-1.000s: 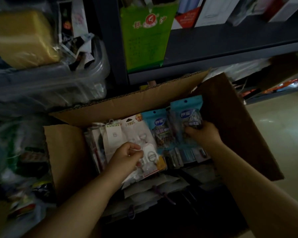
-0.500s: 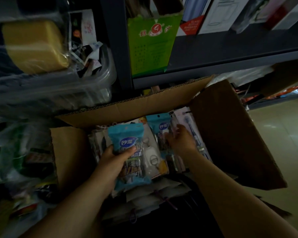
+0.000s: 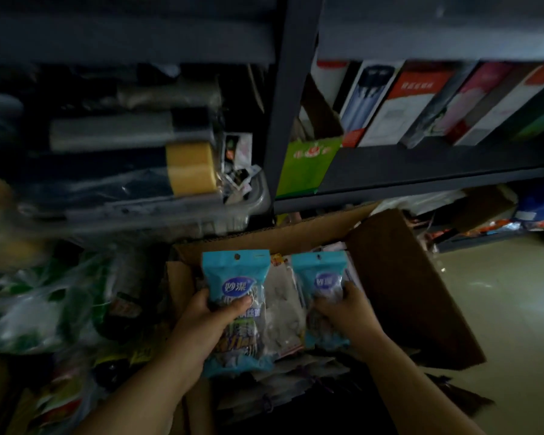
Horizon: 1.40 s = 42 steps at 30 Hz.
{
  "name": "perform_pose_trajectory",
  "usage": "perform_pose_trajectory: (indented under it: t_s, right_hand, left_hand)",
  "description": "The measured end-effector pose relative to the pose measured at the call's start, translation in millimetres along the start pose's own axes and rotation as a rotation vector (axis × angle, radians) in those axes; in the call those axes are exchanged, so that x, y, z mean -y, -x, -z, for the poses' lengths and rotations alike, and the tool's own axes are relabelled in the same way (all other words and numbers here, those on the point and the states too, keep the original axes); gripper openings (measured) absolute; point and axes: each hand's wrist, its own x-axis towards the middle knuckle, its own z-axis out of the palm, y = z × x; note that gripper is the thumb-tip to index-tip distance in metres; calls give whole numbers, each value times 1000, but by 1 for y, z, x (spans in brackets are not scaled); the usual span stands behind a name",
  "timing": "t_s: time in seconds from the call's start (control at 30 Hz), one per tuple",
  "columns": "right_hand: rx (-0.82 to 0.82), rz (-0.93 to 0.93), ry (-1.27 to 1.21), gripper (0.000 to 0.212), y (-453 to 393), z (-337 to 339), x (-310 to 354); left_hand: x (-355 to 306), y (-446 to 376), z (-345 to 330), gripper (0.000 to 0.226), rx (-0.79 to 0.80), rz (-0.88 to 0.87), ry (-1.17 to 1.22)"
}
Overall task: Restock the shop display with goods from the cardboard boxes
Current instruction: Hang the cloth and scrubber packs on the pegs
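cardboard box (image 3: 399, 277) open; left hand (image 3: 206, 328), right hand (image 3: 347, 312) each grip glossy blue packet.

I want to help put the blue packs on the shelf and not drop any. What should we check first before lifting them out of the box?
1. Left hand has a firm hold on the left blue pack: ok, fingers and thumb curl round its middle.
2. Right hand has the right blue pack: ok, fingers wrap its front.
3. Left blue pack is free of the cardboard box: ok, raised above the other goods.
4. Right blue pack is free: cannot tell, its lower end sits among other packets.
5. Hang holes unbroken: ok on both packs, a hole shows near each top edge.
6. Free spot on the shelf: cannot tell, too dark and blurred.
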Motion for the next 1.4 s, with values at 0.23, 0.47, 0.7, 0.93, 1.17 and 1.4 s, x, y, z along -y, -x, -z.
perform_pose_trajectory:
  t_s: [0.23, 0.47, 0.7, 0.93, 1.17, 1.4]
  right_hand:
    - [47, 344, -138, 41, 117, 10, 88]
    - [76, 648, -119, 56, 193, -15, 202]
    - [58, 921, -105, 55, 235, -34, 293]
    - [-39, 1155, -149, 64, 269, -35, 393]
    - [-198, 1167, -142, 45, 284, -27, 494]
    - [-330, 1194, -54, 44, 302, -7, 572]
  left_hand:
    - [-75, 69, 40, 36, 62, -293, 3]
    - [-157, 128, 97, 30, 14, -612, 27]
    - [-226, 172, 155, 56, -31, -816, 10]
    - [-303, 194, 191, 25, -112, -995, 9]
    - [-365, 228, 213, 54, -61, -1107, 39]
    - [-399, 246, 232, 81, -44, -1208, 92]
